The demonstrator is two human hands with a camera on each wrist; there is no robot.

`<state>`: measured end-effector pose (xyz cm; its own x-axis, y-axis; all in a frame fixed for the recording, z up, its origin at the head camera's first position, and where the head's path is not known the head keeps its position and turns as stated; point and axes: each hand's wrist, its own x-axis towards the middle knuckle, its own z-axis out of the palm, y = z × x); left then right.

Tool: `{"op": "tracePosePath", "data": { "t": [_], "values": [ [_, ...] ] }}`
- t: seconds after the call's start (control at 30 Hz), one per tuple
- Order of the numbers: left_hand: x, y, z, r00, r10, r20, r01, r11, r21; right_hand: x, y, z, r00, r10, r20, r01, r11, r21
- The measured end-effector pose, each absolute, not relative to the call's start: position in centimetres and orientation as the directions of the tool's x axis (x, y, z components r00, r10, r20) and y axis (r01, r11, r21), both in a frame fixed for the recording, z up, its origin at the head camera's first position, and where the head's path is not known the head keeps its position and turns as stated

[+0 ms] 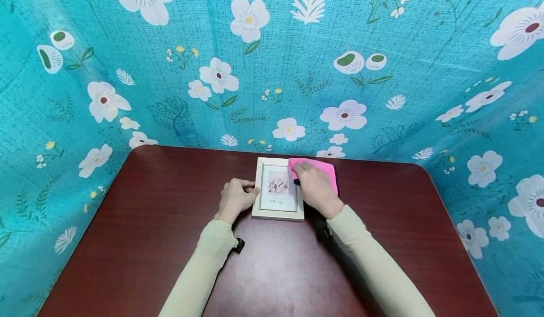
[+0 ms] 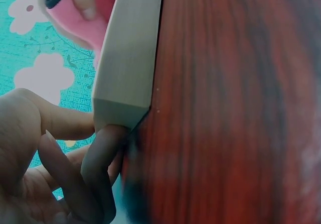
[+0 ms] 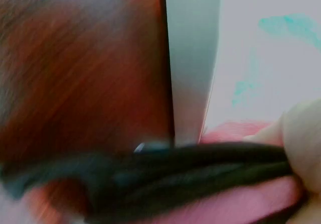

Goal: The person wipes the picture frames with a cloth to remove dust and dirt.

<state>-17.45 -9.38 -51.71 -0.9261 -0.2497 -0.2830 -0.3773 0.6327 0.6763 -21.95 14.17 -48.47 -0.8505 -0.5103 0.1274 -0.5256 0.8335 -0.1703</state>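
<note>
A picture frame (image 1: pixel 278 215) with a pale wood border lies face up on the dark red table, showing a print of pink flowers with lettering under it. My left hand (image 1: pixel 235 198) holds the frame's left edge; in the left wrist view, the thumb and a bent finger of that hand (image 2: pixel 60 148) meet at the frame's corner (image 2: pixel 120 111). Over the upper right of the frame, my right hand (image 1: pixel 315 187) grips a pink cloth (image 1: pixel 325 168) with black edging, which covers that corner. The right wrist view shows the cloth's black edge (image 3: pixel 190 163) blurred beside the frame's side (image 3: pixel 193 58).
The brown-red table (image 1: pixel 161 241) extends on both sides of the frame and toward me. Blue-green flowered fabric (image 1: pixel 272 90) hangs behind the table and along both sides. A small black piece (image 1: pixel 239 245) sits at the left wrist.
</note>
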Motion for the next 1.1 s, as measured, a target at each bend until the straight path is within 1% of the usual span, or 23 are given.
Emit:
{"op": "tracePosePath", "data": {
  "t": [0.13,0.2,0.3,0.4,0.5,0.63,0.7,0.83,0.93,1.1],
  "values": [
    [-17.4,-9.5,-51.7,-0.927,-0.254,-0.276,-0.375,0.637,0.674,-22.1,14.5,-48.1,-0.859,-0.472,0.198,-0.512,0.796,-0.323],
    [-17.3,-9.5,-51.8,-0.928,-0.256,-0.271,-0.373,0.636,0.676,-22.0,14.0,-47.8,-0.856,-0.464,0.227,-0.517,0.771,-0.372],
    [-17.3,-9.6,-51.9,-0.931,-0.253,-0.261,-0.364,0.638,0.679,-21.7,12.7,-47.6,-0.855,-0.463,0.234,-0.518,0.750,-0.411],
    [-17.3,-9.5,-52.0,-0.935,-0.248,-0.252,-0.353,0.641,0.681,-21.5,11.2,-47.8,-0.853,-0.481,0.200,-0.519,0.745,-0.419],
    [-17.3,-9.4,-52.0,-0.939,-0.242,-0.245,-0.344,0.642,0.685,-21.6,10.0,-48.4,-0.844,-0.507,0.174,-0.531,0.750,-0.393],
    [-17.4,-9.3,-52.0,-0.936,-0.252,-0.245,-0.351,0.636,0.688,-21.7,8.9,-49.5,-0.817,-0.554,0.158,-0.572,0.746,-0.341],
    [-17.4,-9.2,-51.9,-0.935,-0.254,-0.248,-0.354,0.633,0.688,-21.6,8.6,-49.9,-0.800,-0.585,0.132,-0.595,0.747,-0.296],
    [-17.4,-9.2,-51.8,-0.935,-0.251,-0.250,-0.354,0.632,0.689,-21.2,8.3,-50.4,-0.767,-0.638,0.070,-0.641,0.752,-0.154],
    [-17.5,-9.3,-51.8,-0.934,-0.255,-0.251,-0.358,0.628,0.691,-21.2,8.0,-50.4,-0.754,-0.655,0.048,-0.656,0.749,-0.090],
    [-17.5,-9.4,-51.8,-0.934,-0.254,-0.252,-0.357,0.628,0.691,-21.4,7.8,-50.1,-0.767,-0.642,-0.007,-0.639,0.765,-0.081]
  ]
}}
